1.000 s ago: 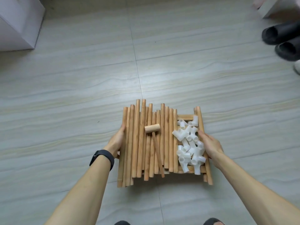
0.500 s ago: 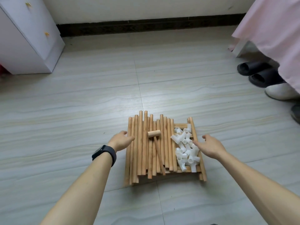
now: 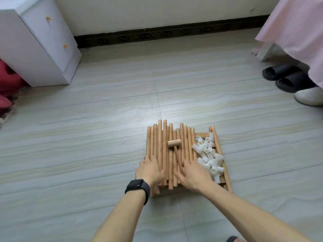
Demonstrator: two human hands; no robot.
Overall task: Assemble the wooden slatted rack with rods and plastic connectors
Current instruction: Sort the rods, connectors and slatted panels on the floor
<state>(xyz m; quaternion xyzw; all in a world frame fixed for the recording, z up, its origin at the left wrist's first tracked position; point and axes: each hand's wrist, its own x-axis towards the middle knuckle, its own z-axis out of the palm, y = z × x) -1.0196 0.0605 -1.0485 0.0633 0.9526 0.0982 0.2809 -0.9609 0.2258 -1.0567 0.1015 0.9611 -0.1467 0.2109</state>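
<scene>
A bundle of several wooden rods lies side by side on a wooden slatted panel on the floor. A small wooden mallet rests on top of the rods. A heap of white plastic connectors fills the panel's right side. My left hand, with a ring and a black watch at the wrist, lies flat on the near ends of the left rods. My right hand lies flat on the rods next to the mallet handle and the connectors. Neither hand grips anything.
A white drawer cabinet stands at the back left with red fabric beside it. Black slippers and a white shoe sit at the right under pink cloth. A dark skirting board lines the wall.
Both hands left the outer sides of the panel and came inward onto the near ends of the rods. The head camera tilted up, showing more of the room.
</scene>
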